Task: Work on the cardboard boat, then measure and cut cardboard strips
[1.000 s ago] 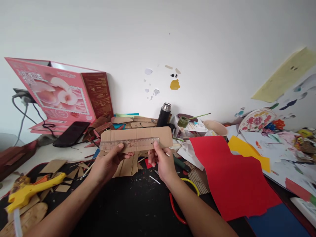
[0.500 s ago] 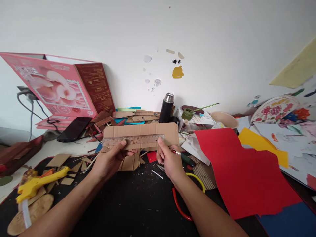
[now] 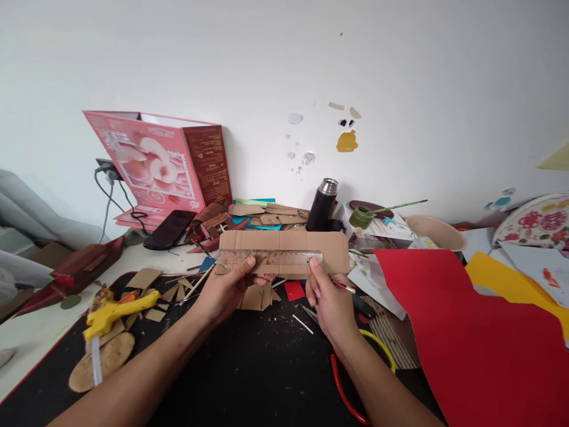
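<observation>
A strip of brown cardboard [image 3: 335, 246] is held up above the work mat, with a clear plastic ruler [image 3: 284, 258] lying flat along its face. My left hand [image 3: 237, 279] grips the two from below, thumb on the ruler and fingers behind the cardboard. At the ruler's right end, the thumb of my right hand [image 3: 331, 296] presses it to the strip. A slim pen-like tool [image 3: 344, 287] with a red part and a silvery end sticks out of my right hand; its tip is hidden. Below that hand lie scissors [image 3: 340, 385] with red and yellow handles, partly covered by my forearm.
A yellow glue gun [image 3: 120, 311] rests at left among cardboard scraps. Behind stand a pink box [image 3: 155, 160], a phone [image 3: 169, 230] and a black thermos [image 3: 322, 207]. Red paper [image 3: 466, 332] covers the right side, near a green jar [image 3: 361, 217] with a brush.
The whole scene has shifted rightward and slightly down in view as my head turned left. Both hands keep the same hold on the ruler and cardboard.
</observation>
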Available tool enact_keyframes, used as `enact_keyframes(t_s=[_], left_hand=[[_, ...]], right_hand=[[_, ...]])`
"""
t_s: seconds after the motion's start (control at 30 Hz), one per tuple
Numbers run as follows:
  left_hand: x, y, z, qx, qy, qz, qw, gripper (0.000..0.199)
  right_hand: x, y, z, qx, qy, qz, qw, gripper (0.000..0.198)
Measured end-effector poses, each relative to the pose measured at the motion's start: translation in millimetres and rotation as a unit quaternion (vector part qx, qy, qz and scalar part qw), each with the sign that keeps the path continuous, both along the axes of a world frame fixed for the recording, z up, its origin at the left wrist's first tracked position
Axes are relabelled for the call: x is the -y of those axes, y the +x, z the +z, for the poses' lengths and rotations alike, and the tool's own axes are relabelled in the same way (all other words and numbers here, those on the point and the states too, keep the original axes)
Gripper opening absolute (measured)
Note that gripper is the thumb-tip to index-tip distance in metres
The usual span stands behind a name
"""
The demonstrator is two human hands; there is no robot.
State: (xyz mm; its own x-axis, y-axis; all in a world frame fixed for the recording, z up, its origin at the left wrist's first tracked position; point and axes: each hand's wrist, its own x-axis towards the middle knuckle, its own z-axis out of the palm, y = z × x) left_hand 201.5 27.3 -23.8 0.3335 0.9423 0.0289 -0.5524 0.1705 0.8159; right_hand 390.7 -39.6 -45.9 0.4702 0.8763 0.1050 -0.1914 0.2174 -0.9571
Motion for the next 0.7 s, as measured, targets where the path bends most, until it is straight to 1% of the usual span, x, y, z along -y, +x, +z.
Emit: enact_keyframes(t_s=[0.2,0.47,0.57,0.7], left_hand=[[0.0,0.9,-1.3,0.01,-0.01,-0.014,1.0,0.046],[0.5,1.2,-4.0,0.018,-0.009,-0.035,0.999,0.05],[3.4,3.2,-5.7,0.033,0.001,-0.06,0.998,0.046],[9.6,7.7,-8.9,0.036,0.015,-0.112,0.993,0.042]], right_hand=[[-0.2,-0.1,2.1,-0.013,0.003,-0.002,1.0,0.07],[-1.8,-0.4,1.5,-0.016,0.004,-0.022,1.0,0.07],[-0.8,-0.7,1.8,-0.008,0.008,-0.02,1.0,0.07],[3.6,-3.8,0.3,0.041,0.004,-0.024,0.999,0.07]])
